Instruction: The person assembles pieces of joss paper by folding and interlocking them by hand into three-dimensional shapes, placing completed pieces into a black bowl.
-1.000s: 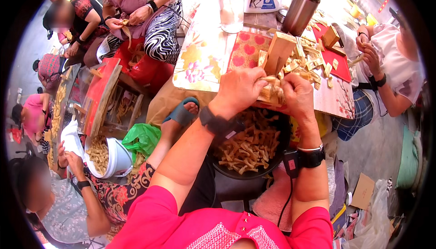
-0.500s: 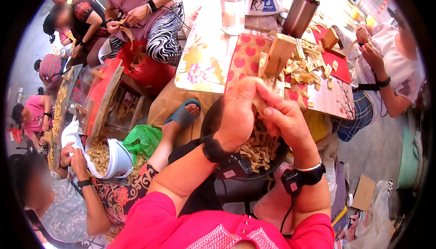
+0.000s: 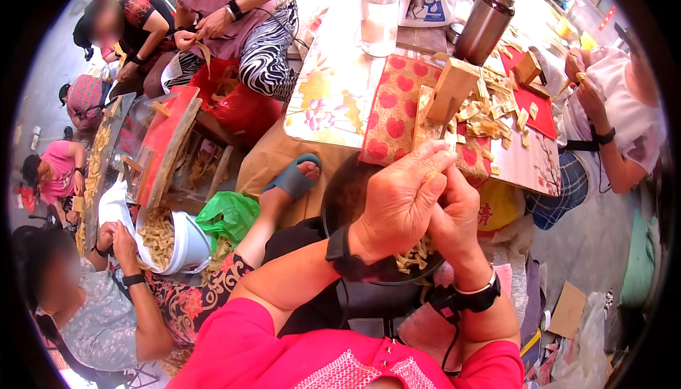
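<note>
The strips (image 3: 488, 125) are pale yellow to tan, the wooden block (image 3: 452, 91) honey brown, the bowl (image 3: 346, 185) black. The mat (image 3: 390, 109) is gold with red hearts; the tabletop (image 3: 316, 87) is whitish with yellow and pink blossoms. The wearer's top (image 3: 284, 353) is bright pink with white lattice trim. The trousers (image 3: 266, 63) show black-and-white zebra stripes; the bucket (image 3: 193, 240) is pale blue, the plastic bag (image 3: 230, 212) green, the flask (image 3: 486, 26) metallic brown.

Blk pan (image 3: 386, 275) – partly hid. behind L hand (image 3: 401, 208)
</note>
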The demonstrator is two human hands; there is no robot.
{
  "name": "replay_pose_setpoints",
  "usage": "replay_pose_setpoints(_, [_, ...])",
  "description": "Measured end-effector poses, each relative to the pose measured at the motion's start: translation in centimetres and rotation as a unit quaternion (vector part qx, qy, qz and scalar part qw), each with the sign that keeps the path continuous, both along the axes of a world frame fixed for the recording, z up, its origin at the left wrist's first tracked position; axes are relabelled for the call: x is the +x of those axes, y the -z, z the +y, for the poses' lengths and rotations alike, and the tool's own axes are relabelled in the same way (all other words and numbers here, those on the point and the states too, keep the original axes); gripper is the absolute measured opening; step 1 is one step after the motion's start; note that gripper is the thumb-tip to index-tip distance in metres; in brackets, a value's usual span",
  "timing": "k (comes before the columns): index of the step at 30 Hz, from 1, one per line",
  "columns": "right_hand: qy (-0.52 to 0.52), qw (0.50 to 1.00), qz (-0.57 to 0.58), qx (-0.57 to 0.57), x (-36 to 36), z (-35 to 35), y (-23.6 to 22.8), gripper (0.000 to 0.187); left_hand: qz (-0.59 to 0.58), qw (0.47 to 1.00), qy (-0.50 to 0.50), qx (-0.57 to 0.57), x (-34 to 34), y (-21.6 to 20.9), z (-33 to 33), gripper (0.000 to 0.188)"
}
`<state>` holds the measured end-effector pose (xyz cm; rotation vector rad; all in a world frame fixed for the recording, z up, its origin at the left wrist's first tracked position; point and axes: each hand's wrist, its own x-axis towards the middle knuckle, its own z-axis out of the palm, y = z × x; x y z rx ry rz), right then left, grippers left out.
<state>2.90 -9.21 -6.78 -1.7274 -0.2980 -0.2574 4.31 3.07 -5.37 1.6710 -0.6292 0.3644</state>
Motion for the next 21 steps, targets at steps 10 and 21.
replay_pose_setpoints(10, [-0.168,0.853,0.331,0.368,0.0,-2.0,-0.2,0.018,0.047,0.989,-0.033,0.135,1.1,-1.1,0.9,0.015])
replay_pose_setpoints(21, [-0.116,0.96,0.227,0.113,0.1,-3.3,-1.5,0.014,0.054,0.991,-0.028,0.122,0.6,-0.1,0.8,0.004])
